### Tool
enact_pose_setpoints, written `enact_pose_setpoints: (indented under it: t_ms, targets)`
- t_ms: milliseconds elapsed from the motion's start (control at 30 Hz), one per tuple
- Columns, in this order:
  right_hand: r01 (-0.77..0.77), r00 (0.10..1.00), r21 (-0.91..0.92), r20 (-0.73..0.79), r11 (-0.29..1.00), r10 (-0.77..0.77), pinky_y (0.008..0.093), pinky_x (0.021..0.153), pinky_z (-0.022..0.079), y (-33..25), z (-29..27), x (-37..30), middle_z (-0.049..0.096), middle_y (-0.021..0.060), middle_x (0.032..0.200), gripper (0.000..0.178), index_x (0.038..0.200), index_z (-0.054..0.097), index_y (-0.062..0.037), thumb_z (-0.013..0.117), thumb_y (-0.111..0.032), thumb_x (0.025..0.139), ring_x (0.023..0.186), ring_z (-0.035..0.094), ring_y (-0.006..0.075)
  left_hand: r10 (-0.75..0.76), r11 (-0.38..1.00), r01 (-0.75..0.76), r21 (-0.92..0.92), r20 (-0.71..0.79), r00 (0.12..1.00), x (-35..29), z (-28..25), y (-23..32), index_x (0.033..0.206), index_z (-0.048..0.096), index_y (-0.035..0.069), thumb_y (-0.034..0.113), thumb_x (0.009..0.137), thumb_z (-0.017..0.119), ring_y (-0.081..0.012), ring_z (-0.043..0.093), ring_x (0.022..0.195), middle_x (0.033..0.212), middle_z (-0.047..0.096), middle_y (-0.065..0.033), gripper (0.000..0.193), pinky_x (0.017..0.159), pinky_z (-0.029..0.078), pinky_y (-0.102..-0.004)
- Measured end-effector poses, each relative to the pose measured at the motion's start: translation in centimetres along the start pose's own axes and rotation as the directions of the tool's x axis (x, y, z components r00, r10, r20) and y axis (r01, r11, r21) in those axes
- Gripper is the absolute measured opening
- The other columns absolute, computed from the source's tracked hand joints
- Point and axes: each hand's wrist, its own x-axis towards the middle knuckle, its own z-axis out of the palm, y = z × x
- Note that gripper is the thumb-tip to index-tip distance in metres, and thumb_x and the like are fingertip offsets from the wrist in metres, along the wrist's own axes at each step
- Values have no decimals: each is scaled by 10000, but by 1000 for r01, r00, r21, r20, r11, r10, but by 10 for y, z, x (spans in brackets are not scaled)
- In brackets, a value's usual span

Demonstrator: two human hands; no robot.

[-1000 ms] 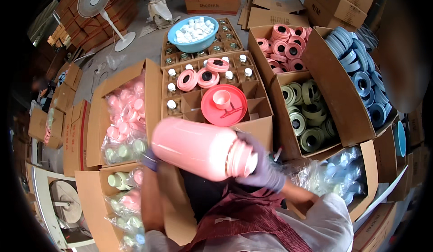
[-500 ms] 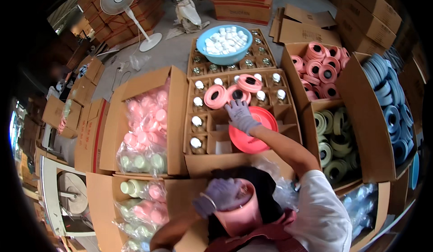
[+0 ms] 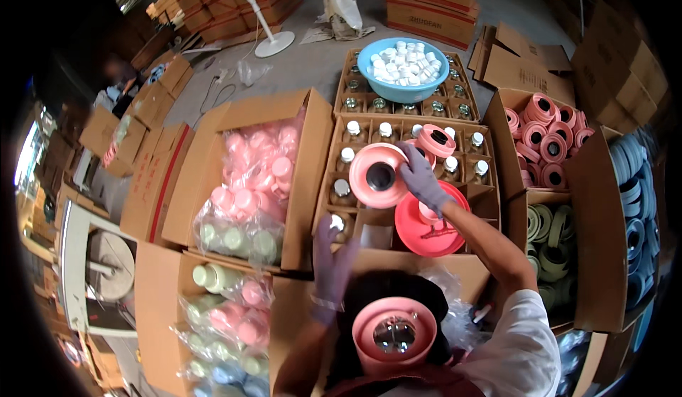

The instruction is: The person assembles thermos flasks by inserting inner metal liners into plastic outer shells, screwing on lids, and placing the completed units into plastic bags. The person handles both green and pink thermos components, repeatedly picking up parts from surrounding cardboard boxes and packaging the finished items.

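My right hand [image 3: 424,181], in a grey glove, grips the rim of a pink ring-shaped collar [image 3: 366,192] with a black centre, tilted above the divided carton. My gloved left hand [image 3: 332,265] is raised at the carton's near left corner, slightly blurred, fingers stretched out and holding nothing. At my lap stands a pink round vessel [image 3: 360,340], its shiny silvered glass liner [image 3: 393,334] showing through the opening. Beneath my right wrist, a bright red dish [image 3: 408,232] rests on the carton with a small pink piece in it. Another pink collar [image 3: 435,140] lies just beyond my right hand.
White-capped bottles [image 3: 342,188] stand in the carton's compartments. Behind is a blue basin [image 3: 369,77] of white caps. Boxes of pink [image 3: 553,148], green [image 3: 551,252] and blue [image 3: 632,216] rings line the right. At left, boxes hold bagged pink cups [image 3: 257,173] and green ones [image 3: 213,276].
My right hand has taken hold of a pink collar and lifted it. My left hand has left the pink vessel and moved up and left. The whole view has shifted.
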Motion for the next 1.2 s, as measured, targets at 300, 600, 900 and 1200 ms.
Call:
enact_pose_setpoints:
  t_ms: [300, 600, 900, 1200]
  targets:
    - [767, 601, -582, 503, 270, -621, 608, 1010, 366, -169, -70, -98, 454, 180, 1362, 623, 1325, 479, -101, 671, -201, 740, 1251, 465, 357, -162, 861, 300, -411, 337, 927, -34, 40, 65, 1407, 359, -7, 185, 1003, 450, -359, 580, 1181, 1336, 509, -196, 457, 942, 536, -539]
    - [-49, 982, 162, 188, 986, 18, 353, 746, 540, -211, -64, -161, 607, 141, 1102, 584, 1408, 393, -76, 635, -189, 889, 939, 640, 230, 189, 955, -207, 210, 102, 977, -71, 37, 97, 1138, 609, -23, 246, 873, 704, -155, 650, 836, 953, 669, -74, 390, 730, 530, -267]
    - [620, 784, -298, 281, 726, -554, 393, 801, 518, -236, -75, -140, 528, 152, 1149, 385, 1194, 526, -166, 605, -137, 818, 896, 564, 287, -7, 902, 214, -375, 482, 876, -90, 42, 119, 1311, 507, -14, 399, 964, 573, -238, 588, 1133, 1269, 584, -151, 544, 991, 481, -377]
    - [-616, 788, 704, 544, 354, 288, 341, 970, 483, -202, -74, -149, 527, 86, 1339, 424, 1395, 446, -87, 503, -236, 1002, 1158, 555, 209, 521, 533, -809, 247, 658, 544, -77, 48, 132, 1304, 580, 158, 379, 728, 779, -293, 447, 1267, 1408, 503, -85, 649, 1048, 399, -455]
